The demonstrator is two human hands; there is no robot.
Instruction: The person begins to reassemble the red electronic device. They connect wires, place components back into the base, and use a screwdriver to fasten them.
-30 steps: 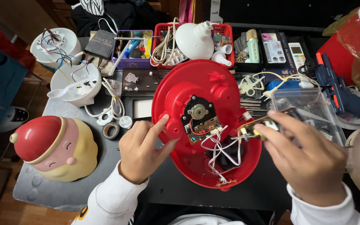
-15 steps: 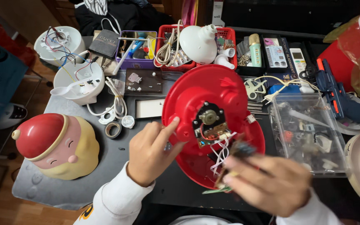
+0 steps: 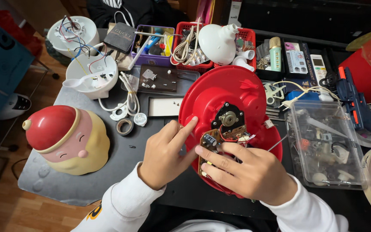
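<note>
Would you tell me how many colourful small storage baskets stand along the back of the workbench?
2: a purple basket behind the left hand, and a red basket right beside it, partly hidden by a white funnel-shaped part. More may be hidden.

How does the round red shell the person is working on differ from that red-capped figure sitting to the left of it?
The red shell lies opened up, with a circuit board, wires and a small motor exposed; the red-capped figure is closed and whole. The left hand and right hand rest on the shell, while nothing touches the figure. The shell is red all over; the figure has a pale yellow body with a painted face. Both are rounded plastic with glossy red.
</note>
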